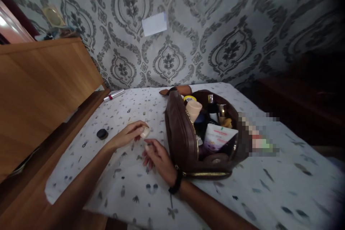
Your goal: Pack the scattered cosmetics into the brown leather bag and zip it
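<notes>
My left hand (132, 132) is closed around a small cream-coloured container (145, 132), held just above the patterned cloth; its exact kind is hard to tell. Close beside it is my right hand (159, 156), fingers apart and loosely bent, with nothing visible in them. A black band (176, 182) circles the right wrist. Just right of both hands stands an unzipped brown bag (181, 133). Inside are a white and purple tube (219, 137), a peach-coloured container (193, 110), a dark bottle (212, 109) and a yellow-rimmed lid (189, 98).
A round black lid or jar (102, 134) lies left of my hands. Farther back is a slim silver tube with a red band (114, 95). Wooden furniture (48, 93) borders the left side. Behind the cloth rises a patterned wall (168, 59). A pixelated patch covers something right of the bag.
</notes>
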A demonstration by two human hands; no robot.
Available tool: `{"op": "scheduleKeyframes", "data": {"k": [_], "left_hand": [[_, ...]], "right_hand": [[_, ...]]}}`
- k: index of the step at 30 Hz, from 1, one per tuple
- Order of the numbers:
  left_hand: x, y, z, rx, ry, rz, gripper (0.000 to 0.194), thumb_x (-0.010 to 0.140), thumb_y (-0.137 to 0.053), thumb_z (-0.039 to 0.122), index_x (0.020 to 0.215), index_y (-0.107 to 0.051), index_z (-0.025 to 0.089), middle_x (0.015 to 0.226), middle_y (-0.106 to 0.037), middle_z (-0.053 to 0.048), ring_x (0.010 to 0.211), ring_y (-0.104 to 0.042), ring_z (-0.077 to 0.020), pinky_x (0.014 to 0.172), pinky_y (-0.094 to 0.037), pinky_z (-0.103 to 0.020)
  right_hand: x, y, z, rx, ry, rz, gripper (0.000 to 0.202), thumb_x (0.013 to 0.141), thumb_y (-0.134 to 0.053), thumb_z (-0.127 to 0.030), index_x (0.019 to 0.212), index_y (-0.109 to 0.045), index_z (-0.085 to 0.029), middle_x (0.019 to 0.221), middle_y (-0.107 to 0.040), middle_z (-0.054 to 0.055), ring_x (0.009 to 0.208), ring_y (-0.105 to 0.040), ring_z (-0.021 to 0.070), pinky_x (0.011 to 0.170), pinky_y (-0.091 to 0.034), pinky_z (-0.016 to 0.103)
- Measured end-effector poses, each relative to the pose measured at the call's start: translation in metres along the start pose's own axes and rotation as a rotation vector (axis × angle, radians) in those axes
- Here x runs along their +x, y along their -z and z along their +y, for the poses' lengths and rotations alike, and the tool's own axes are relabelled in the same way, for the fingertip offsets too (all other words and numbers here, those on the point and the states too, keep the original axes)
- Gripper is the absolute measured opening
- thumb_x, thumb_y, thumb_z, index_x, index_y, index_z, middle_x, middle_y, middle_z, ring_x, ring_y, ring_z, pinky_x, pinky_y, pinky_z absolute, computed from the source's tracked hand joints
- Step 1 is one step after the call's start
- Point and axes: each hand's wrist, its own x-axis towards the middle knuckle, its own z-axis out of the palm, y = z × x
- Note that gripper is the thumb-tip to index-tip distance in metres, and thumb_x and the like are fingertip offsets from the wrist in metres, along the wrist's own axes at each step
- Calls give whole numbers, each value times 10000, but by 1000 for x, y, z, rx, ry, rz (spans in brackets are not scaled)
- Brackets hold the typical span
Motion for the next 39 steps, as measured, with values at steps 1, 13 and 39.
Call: {"op": "scheduleKeyframes", "data": {"k": [1, 13, 39], "left_hand": [[-9, -4, 2, -18, -13, -26, 460, 911, -510, 582, 1130, -603, 188, 890, -579, -27, 733, -519, -142, 648, -439, -248], [-34, -12, 7, 155, -5, -19, 329, 911, -542, 508, 1058, -581, 217, 972, -625, -39, 926, -593, -211, 814, -461, -284], [99, -49, 216, 660, -498, -23, 333, 854, -574, 463, 1058, -653, 212, 934, -681, -22, 875, -632, -206, 722, -472, -272]], "right_hand": [[0, 0, -1, -9, 8, -10, 530, 848, -562, -658, 1077, -514, -183, 789, -578, -24, 536, -591, 90, 431, -390, 193], [-4, -3, -3, -46, 22, -26, 538, 819, -561, -692, 983, -530, -180, 734, -550, -38, 475, -529, 67, 398, -357, 175], [-3, -3, 0, -11, -54, 11, 148, 855, -593, -314, 830, -571, -169, 634, -541, -60, 422, -501, 46, 417, -321, 151]]}}
